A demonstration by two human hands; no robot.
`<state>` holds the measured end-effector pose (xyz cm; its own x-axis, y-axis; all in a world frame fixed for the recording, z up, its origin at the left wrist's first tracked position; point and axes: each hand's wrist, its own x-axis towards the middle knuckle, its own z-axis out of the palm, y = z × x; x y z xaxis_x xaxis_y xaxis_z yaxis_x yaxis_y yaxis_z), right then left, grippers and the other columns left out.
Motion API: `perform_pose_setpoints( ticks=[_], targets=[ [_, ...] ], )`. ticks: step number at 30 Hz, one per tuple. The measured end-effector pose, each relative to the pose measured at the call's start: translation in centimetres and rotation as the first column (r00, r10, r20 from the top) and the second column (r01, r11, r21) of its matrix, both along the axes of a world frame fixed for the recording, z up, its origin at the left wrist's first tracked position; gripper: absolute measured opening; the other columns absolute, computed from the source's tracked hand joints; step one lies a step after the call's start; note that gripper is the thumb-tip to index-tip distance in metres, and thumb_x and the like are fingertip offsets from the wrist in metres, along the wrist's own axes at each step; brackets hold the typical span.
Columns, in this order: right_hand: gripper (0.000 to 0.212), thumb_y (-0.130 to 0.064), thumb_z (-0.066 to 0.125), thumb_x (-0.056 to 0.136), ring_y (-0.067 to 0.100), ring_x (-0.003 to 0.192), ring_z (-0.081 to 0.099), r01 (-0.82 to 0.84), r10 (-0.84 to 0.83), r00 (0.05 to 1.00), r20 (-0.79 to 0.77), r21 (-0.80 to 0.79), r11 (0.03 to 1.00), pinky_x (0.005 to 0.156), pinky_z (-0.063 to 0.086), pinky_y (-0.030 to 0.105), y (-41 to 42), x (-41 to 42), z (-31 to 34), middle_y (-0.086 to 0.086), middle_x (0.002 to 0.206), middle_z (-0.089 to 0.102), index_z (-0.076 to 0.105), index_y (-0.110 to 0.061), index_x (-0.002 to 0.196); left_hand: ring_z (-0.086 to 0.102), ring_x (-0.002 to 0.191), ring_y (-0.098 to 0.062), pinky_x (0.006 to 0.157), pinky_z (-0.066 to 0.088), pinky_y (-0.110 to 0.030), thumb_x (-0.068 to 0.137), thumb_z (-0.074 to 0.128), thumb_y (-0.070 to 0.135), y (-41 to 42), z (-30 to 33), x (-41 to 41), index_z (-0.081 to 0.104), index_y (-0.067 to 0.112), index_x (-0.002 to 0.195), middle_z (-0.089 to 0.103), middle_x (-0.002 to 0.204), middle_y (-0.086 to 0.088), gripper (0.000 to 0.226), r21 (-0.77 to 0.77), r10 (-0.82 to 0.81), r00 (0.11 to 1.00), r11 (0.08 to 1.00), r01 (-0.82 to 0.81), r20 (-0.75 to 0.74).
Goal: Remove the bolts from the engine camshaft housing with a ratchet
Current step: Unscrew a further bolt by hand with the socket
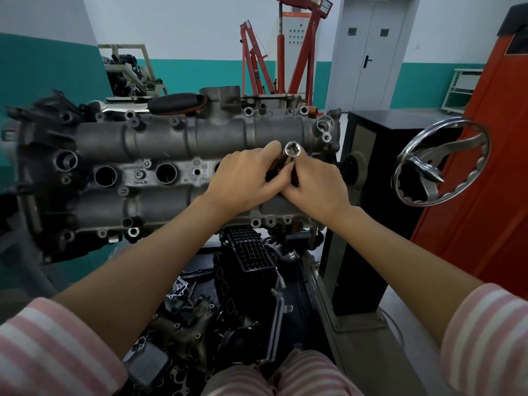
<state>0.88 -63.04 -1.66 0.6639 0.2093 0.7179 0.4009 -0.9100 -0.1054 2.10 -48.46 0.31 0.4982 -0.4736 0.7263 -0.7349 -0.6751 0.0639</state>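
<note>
Chrome socket (292,150) mouth-up, we grip the ratchet (286,163) in both our left hand (246,178) and right hand (313,186) over the right end of the camshaft housing (171,144), where a loose socket could drop into the open bores

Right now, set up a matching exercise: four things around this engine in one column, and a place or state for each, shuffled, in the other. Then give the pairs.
Things:
1. socket
2. handwheel
3. engine hoist
4. black-handled tool

Places or states:
A. chrome, at the right on the black stand
B. red, standing by the back wall
C. held up between both hands, open end toward the camera
D. lying on the far top edge of the camshaft housing

Pairs: 1-C, 2-A, 3-B, 4-D
</note>
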Motion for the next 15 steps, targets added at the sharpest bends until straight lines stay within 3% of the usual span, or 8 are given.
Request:
perform_pose_setpoints(
  ticks=[2,5,9,12,15],
  targets=[
    [0.031,-0.039,0.047,0.086,0.017,0.056,0.054,0.006,-0.006,1.0,-0.001,-0.001,1.0,0.047,0.036,0.028,0.03,0.04,0.04,0.0,0.068,0.058,0.048,-0.009,0.092,0.049,0.049,-0.022,0.045,0.035,-0.031,0.089,0.035,0.044,-0.06,-0.04,0.03,0.045,0.011,0.074,0.04,0.053,0.009,0.038,-0.004,0.003,1.0,1.0,-0.003,0.001],
    [0.027,-0.043,0.052,0.085,0.011,0.056,0.045,0.01,-0.009,1.0,0.018,-0.01,1.0,0.044,0.027,0.021,0.02,0.09,0.03,-0.003,0.064,0.055,0.05,-0.018,0.076,0.05,0.048,-0.023,0.046,0.037,-0.033,0.091,0.042,0.043,0.12,-0.12,0.34,0.056,0.004,0.07,0.048,0.049,-0.001,0.046,-0.005,0.005,1.0,1.0,-0.005,-0.015],
    [0.02,-0.025,0.059,0.084,0.008,0.051,0.037,-0.053,0.05,0.994,0.1,0.028,0.998,0.044,0.019,0.013,0.18,-0.36,-0.05,-0.004,0.057,0.053,0.056,-0.015,0.067,0.05,0.049,-0.02,0.047,0.034,-0.03,0.091,0.04,0.051,0.22,-0.08,0.3,0.06,0.005,0.071,0.049,0.05,0.0,0.054,-0.012,-0.017,1.0,1.0,0.017,0.001],
    [0.021,-0.023,0.057,0.085,0.009,0.048,0.037,-0.07,0.067,0.993,0.1,0.035,0.997,0.042,0.022,0.016,0.19,-0.52,0.08,-0.01,0.058,0.042,0.046,-0.016,0.069,0.05,0.05,-0.019,0.047,0.038,-0.032,0.085,0.028,0.055,0.04,-0.06,0.13,0.057,0.005,0.08,0.051,0.055,0.001,0.057,-0.006,-0.016,1.0,1.0,0.016,0.007],
    [0.033,-0.041,0.042,0.085,0.016,0.054,0.049,-0.035,0.035,0.999,-0.002,0.019,0.999,0.045,0.032,0.026,0.1,-0.29,0.14,-0.002,0.067,0.054,0.047,-0.009,0.087,0.049,0.049,-0.021,0.046,0.035,-0.029,0.084,0.03,0.048,0.01,-0.12,0.03,0.051,0.006,0.08,0.048,0.056,0.004,0.047,-0.023,-0.029,0.999,0.999,0.03,0.018]
  ],
)
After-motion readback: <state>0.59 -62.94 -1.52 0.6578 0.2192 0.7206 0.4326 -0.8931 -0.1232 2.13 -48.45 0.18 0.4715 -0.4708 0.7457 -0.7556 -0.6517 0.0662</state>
